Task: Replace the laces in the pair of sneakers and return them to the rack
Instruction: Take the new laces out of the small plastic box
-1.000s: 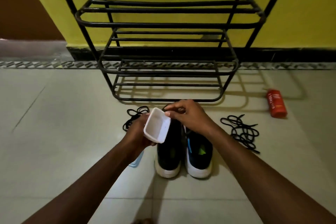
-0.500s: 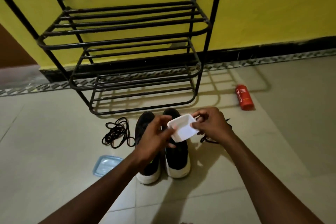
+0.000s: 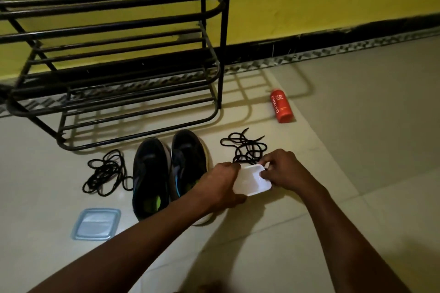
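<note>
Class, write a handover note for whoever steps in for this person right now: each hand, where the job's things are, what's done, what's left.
Left hand and right hand both hold the white tub, just right of the sneakers.
The sneakers stand side by side on the floor before the rack; left lace bundle and right lace bundle lie loose beside them.
Done: laces look pulled out.
Left: thread laces, return the pair to the rack.

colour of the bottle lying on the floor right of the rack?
The bottle is red-orange with pale lettering; the head view shows it.
</note>
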